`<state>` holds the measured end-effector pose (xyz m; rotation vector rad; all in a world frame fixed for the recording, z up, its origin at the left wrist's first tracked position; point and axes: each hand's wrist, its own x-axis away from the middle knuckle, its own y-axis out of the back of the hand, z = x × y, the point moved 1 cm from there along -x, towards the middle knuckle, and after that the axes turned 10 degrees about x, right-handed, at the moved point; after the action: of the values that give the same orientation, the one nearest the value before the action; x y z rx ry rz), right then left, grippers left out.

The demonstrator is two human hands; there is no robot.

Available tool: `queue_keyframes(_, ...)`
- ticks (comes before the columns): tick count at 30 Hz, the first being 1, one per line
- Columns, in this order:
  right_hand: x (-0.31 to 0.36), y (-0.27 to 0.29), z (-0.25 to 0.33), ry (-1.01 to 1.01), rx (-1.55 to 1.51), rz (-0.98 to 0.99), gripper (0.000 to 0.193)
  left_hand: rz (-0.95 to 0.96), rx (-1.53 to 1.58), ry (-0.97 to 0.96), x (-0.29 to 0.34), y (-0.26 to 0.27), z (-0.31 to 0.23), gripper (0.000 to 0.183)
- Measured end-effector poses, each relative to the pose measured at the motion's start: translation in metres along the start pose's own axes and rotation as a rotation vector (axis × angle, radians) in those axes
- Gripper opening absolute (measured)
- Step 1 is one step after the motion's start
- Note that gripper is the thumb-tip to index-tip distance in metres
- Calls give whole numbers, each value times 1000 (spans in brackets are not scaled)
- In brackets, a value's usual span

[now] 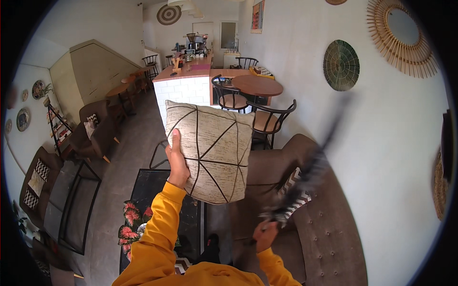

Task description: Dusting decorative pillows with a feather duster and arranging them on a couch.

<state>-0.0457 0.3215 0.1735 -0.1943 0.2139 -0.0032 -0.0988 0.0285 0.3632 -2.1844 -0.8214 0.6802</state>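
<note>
My left hand (178,164) grips a beige cushion (217,152) with dark crossing lines by its left edge, thumb on the front, raised above the black table. My right hand (265,234) is closed round the lower end of a long dark feather duster (305,178). The duster slants up and to the right, smeared by motion, apart from the cushion. Behind it, a zigzag-patterned cushion (296,202) leans on the brown sofa (329,229).
A black table (150,183) with a red-leaved plant (129,233) stands at my left. Farther off are a round wooden table (257,86), black chairs (272,117) and a white-tiled counter (183,93). More armchairs (93,131) line the left side. A rattan mirror (402,26) hangs at right.
</note>
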Motion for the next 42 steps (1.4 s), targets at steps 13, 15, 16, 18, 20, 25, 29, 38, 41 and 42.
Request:
queue_keyframes(13, -31, 14, 22, -216, -448, -190, 45, 10, 162, 89, -5, 27, -10, 55)
queue_keyframes(15, -5, 13, -29, -162, -219, -78, 42, 32, 151, 109, 1, 5, -18, 55)
queue_keyframes(16, 9, 13, -51, -129, 4, -28, 41, 46, 137, 102, 4, -2, -26, 54)
queue_keyframes(18, 27, 20, -58, -186, 173, 174, 41, 64, 101, 52, 6, -10, -26, 53)
queue_keyframes(20, 28, 19, -59, -237, 333, 376, 41, 100, -81, -37, 9, -15, -30, 56)
queue_keyframes(25, 1, 10, 6, -321, -134, 37, 49, 46, -84, -79, 4, 9, -41, 47)
queue_keyframes(29, 13, -28, -3, -369, -589, -202, 45, 74, 77, -12, 3, -1, -26, 52)
queue_keyframes(38, 22, -3, 11, -382, 56, 108, 49, 143, -192, -204, 11, -10, -24, 40)
queue_keyframes(41, 14, -16, 38, -301, -258, -30, 51, 83, -165, -208, 7, -4, -26, 41)
queue_keyframes(42, 18, -22, 30, -245, -431, -28, 50, 73, -145, -199, 7, -7, -23, 41)
